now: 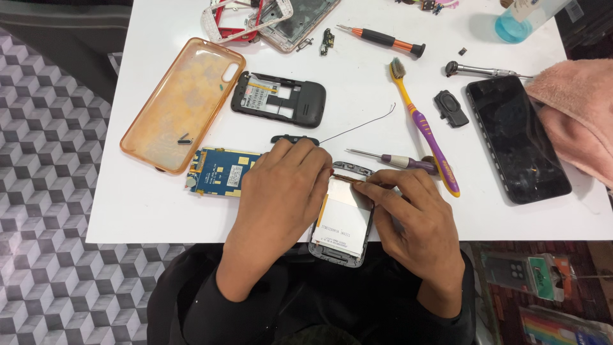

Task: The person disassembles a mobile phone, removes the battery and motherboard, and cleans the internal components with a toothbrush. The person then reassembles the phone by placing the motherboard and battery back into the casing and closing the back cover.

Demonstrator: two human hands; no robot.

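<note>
Two bare hands meet over a small phone screen assembly (343,220) that lies at the near edge of the white counter (357,115), its lower end jutting slightly past the rim toward the person. The left hand (281,191) lies across the assembly's left side, its fingers (313,160) curled down onto the top edge, seemingly to pin the part flat so it cannot slide. The right hand (415,217) comes in from the other side; its fingers (377,185) are pinched closed on a thin brownish strip (348,179), probably a flex ribbon, at the top of the silvery display back.

Just left of the left hand lies a blue circuit board (220,171), touching or tucked under the palm's edge. Beyond it sit a translucent orange phone case (182,102) and a black phone back frame (281,99). A thin dark wire (357,128) curves across the bare surface. A purple-handled screwdriver (396,160) lies just beyond the right hand, within easy reach, beside a yellow and purple toothbrush (424,128). Farther right rest a large black smartphone (517,137), a pink cloth (575,108) and a small black plastic part (451,107). An orange and black screwdriver (383,38) lies near the far edge.
</note>
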